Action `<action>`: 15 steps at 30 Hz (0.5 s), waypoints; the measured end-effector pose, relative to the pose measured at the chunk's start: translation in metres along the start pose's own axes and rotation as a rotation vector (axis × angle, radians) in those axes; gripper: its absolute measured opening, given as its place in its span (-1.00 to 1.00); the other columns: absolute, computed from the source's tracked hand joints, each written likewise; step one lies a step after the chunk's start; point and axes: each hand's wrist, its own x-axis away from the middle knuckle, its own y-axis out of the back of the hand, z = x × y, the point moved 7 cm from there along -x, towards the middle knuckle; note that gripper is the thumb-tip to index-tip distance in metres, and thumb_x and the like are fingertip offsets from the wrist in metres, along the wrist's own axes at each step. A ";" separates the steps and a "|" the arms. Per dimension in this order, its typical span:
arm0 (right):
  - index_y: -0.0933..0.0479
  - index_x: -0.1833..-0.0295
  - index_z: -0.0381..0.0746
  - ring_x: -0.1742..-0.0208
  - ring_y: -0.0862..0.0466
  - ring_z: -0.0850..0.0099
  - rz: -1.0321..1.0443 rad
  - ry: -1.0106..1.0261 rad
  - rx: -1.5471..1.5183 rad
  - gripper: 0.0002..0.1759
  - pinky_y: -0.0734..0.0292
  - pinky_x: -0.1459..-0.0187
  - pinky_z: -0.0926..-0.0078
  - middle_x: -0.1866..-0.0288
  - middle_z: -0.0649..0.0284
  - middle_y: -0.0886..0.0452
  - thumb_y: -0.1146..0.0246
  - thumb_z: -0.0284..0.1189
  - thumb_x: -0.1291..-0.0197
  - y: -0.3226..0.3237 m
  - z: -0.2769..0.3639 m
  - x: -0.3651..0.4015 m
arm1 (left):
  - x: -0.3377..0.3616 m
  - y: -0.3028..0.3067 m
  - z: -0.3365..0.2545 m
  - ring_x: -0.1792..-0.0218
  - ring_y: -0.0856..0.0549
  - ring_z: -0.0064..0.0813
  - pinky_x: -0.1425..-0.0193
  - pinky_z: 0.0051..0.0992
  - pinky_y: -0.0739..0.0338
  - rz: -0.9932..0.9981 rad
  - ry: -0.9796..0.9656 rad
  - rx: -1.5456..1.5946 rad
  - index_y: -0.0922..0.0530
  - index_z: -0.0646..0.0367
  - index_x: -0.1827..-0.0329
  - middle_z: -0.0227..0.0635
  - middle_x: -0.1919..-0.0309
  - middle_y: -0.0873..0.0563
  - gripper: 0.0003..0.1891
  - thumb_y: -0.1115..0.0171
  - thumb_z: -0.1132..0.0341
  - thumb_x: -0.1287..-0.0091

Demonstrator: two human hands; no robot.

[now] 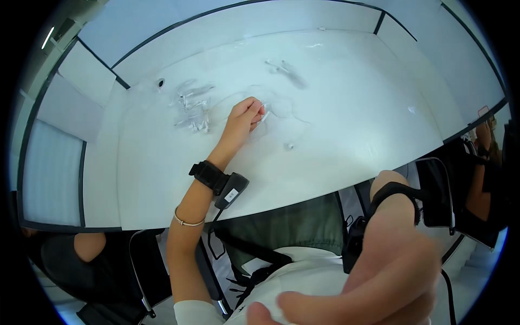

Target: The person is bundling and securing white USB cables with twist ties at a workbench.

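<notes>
Over the middle of the white table, my left hand [246,115] is closed around a small white piece [265,117] with thin clear tubing [292,111] looping on the tabletop beside it. What exactly sits inside the fist is partly hidden by the fingers. Close to the camera at the lower right is my right hand [379,281], raised off the table and blurred. Its fingertips run toward the bottom edge, and whether it holds anything does not show. Left of my left hand lies a pile of clear plastic pieces [194,111].
Another clear, elongated piece [287,73] lies toward the back. A small round clear piece [290,146] rests nearer the front edge. At the far left is a clear item with a black spot [161,83]. Low white partitions [244,27] border the table. People sit on both sides.
</notes>
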 end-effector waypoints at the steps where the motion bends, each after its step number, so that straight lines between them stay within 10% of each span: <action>1: -0.51 0.43 -0.21 0.56 -0.50 0.46 0.008 0.022 0.002 -0.89 -0.40 0.54 0.59 0.54 0.30 -0.52 -0.23 -0.48 0.18 -0.005 0.002 -0.003 | -0.001 0.001 0.001 0.64 -0.10 -0.82 0.59 -0.73 0.04 0.008 -0.004 -0.005 -0.40 0.17 0.42 -0.64 0.66 -0.21 -0.74 0.07 0.23 -0.41; 10: -0.52 0.30 -0.16 0.50 -0.55 0.35 0.638 -0.157 0.196 -0.89 -0.44 0.47 0.49 0.39 0.25 -0.59 -0.16 -0.39 -0.07 -0.047 -0.133 0.050 | -0.008 0.019 0.017 0.67 -0.13 -0.83 0.64 -0.73 0.01 -0.169 -0.115 0.073 -0.39 0.11 0.42 -0.63 0.66 -0.25 -0.76 0.07 0.24 -0.42; 12: -0.52 0.25 -0.17 0.44 -0.57 0.37 0.724 -0.605 0.173 -0.88 -0.46 0.41 0.49 0.36 0.31 -0.59 -0.15 -0.38 -0.13 -0.043 -0.192 0.087 | 0.005 0.016 -0.003 0.69 -0.12 -0.83 0.67 -0.73 0.04 -0.223 -0.017 0.082 -0.36 0.09 0.45 -0.62 0.66 -0.26 -0.75 0.10 0.23 -0.42; 15: -0.48 0.11 -0.17 0.27 -0.59 0.39 0.563 -0.745 0.271 -0.81 -0.48 0.30 0.50 0.18 0.31 -0.57 -0.14 -0.35 -0.20 -0.028 -0.235 0.128 | 0.003 0.017 -0.004 0.68 -0.09 -0.83 0.65 -0.73 0.08 -0.190 -0.008 0.057 -0.35 0.09 0.43 -0.64 0.65 -0.22 -0.74 0.11 0.19 -0.44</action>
